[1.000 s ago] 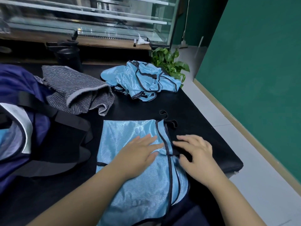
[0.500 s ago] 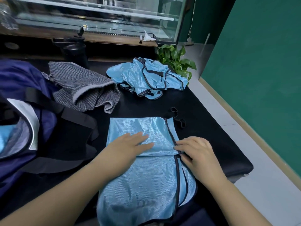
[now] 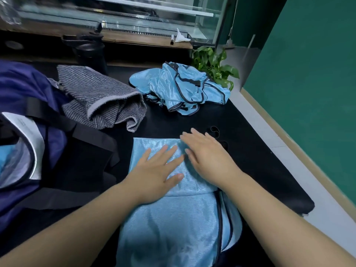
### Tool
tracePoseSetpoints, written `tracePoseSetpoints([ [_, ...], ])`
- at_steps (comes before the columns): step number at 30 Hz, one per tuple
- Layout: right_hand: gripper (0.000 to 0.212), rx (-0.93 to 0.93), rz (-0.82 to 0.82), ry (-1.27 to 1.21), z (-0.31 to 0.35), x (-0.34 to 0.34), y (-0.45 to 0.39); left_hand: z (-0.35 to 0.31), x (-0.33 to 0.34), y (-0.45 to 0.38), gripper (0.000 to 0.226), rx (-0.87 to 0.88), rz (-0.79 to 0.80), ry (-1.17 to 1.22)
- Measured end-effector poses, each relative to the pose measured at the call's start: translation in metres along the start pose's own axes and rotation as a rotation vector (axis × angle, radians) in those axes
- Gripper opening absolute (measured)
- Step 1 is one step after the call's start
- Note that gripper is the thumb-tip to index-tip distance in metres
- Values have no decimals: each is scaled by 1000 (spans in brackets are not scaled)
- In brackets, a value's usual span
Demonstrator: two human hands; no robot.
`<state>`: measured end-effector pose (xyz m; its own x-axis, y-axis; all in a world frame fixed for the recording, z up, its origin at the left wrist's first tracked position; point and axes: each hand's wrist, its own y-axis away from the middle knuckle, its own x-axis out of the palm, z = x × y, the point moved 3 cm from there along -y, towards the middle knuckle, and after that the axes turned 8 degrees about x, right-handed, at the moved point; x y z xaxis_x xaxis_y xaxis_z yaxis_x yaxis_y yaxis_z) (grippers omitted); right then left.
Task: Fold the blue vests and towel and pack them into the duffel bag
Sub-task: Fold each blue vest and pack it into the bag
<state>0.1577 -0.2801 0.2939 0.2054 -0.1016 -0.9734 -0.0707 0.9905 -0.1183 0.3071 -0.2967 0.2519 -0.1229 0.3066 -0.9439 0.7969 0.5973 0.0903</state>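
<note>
Shiny light-blue mesh, edged in dark binding, lies flat at the near middle of the black worktop (image 3: 250,151): this is the vest (image 3: 169,224) being folded, its far part doubled over into a straight-edged panel. The left hand (image 3: 156,174) rests palm-down on that panel with fingers straight and spread. The right hand (image 3: 207,156) lies flat just beside it, fingers straight and pointing toward the far left, its fingertips crossing the panel's far edge near the right corner. Both hands are flat and grip nothing. Both forearms come in from the near edge.

Toward the far right corner sits a crumpled heap of blue vests (image 3: 183,89), glossy and wrinkled, well apart from the hands. A grey ribbed towel (image 3: 100,101), loosely bunched, lies at the far left, touching the navy duffel bag (image 3: 25,116), which fills the left side with its black strap (image 3: 63,120) slanting across and its mouth open. Bare black surface runs between the folded vest and the heap, and along the right edge.

Beyond the far right corner stands a green leafy plant (image 3: 213,62).
</note>
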Motion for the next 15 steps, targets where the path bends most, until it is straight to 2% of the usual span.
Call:
tracePoseSetpoints([
  [3, 45, 78, 137, 139, -25, 14, -11, 6, 7, -2, 87, -96, 4, -65],
  [5, 43, 152, 159, 76, -43, 14, -13, 13, 5, -3, 78, -206, 8, -58],
  [8, 38, 219, 201, -17, -55, 5, -23, 24, 0, -7, 66, -386, -86, -119],
  [11, 39, 284, 296, 64, -59, -8, -35, 41, -15, -16, 59, -500, -155, -218],
  [13, 41, 308, 390, 137, -61, -13, -43, 53, -31, -25, 48, -537, -143, -245],
  [15, 38, 319, 472, 164, -59, -16, -51, 65, -49, -31, 37, -563, -64, -200],
])
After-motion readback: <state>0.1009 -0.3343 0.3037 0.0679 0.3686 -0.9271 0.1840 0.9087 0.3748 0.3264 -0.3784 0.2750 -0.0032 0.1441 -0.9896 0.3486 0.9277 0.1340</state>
